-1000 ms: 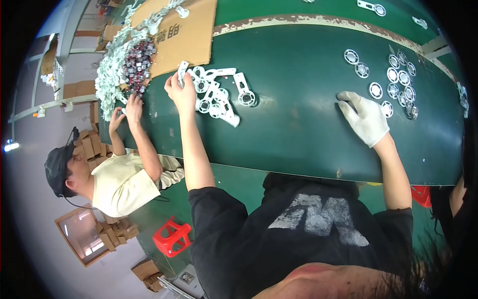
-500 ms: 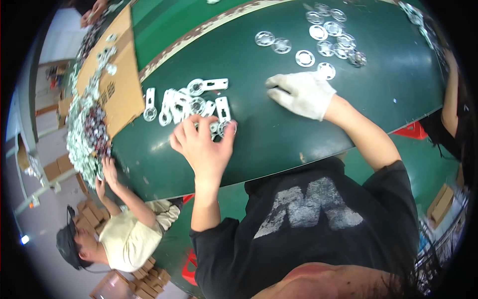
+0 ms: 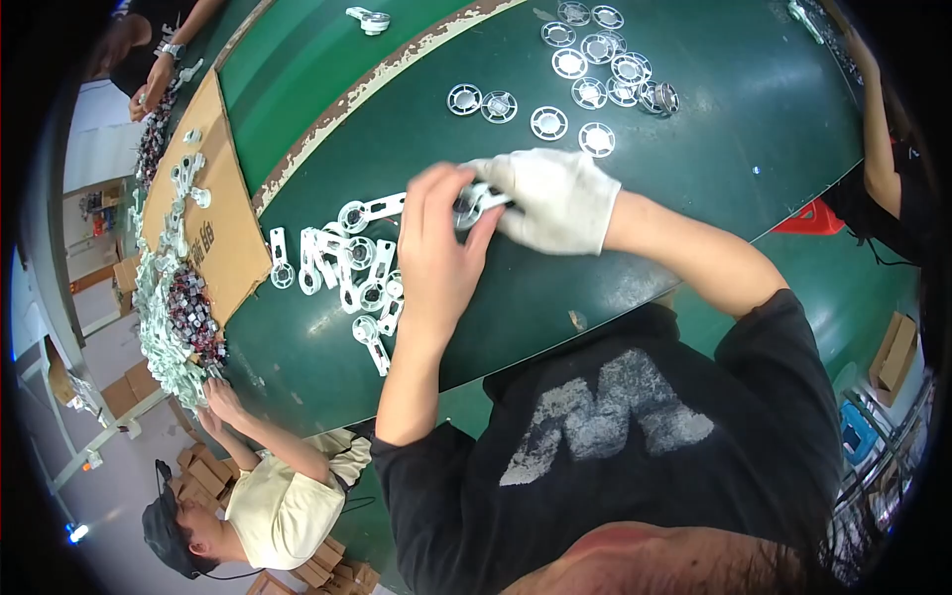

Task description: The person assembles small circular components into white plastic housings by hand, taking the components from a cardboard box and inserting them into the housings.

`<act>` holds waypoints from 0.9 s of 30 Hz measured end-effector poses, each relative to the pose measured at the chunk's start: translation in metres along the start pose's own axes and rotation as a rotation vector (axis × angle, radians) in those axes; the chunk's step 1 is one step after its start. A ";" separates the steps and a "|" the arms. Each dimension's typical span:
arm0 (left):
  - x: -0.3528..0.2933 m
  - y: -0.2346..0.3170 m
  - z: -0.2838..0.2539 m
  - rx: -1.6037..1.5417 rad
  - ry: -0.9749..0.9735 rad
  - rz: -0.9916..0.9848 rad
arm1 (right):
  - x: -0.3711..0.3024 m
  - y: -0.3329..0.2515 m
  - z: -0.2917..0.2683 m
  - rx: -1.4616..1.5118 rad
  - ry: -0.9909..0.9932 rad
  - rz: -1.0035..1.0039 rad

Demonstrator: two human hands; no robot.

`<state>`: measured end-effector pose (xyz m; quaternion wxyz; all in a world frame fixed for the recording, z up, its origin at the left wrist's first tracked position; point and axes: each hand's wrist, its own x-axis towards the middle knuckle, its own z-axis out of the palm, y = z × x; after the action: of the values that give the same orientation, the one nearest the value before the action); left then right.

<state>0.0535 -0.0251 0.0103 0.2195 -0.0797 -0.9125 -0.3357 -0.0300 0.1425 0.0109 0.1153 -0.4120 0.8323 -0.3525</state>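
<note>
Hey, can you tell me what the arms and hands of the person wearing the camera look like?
The left hand is bare. The right hand wears a whitish glove that ends at the wrist. Both forearms are bare below short black sleeves of a shirt with a faded pale grey print. No watch or cable shows on either arm.

We have: one left hand (image 3: pixel 436 263), bare, fingers (image 3: pixel 426 203) curled; one right hand (image 3: pixel 563 201), white-gloved, close beside it; left forearm (image 3: pixel 411 382), reaching forward; right forearm (image 3: pixel 699 251), slanting inward.
</note>
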 end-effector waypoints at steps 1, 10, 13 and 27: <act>0.015 0.001 0.002 -0.012 -0.009 0.070 | -0.001 0.013 0.002 0.015 0.017 0.042; 0.048 -0.050 0.048 0.337 -0.096 -0.004 | 0.019 0.046 -0.039 0.018 0.410 0.403; 0.037 -0.039 0.038 0.312 -0.150 -0.085 | 0.016 0.033 -0.040 -0.067 0.324 0.362; -0.009 -0.033 0.004 -0.072 0.091 0.049 | 0.000 0.017 -0.023 -0.210 0.080 0.125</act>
<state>0.0504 -0.0474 -0.0158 0.2659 -0.0945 -0.8866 -0.3664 -0.0514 0.1606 0.0164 0.0600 -0.3546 0.8927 -0.2715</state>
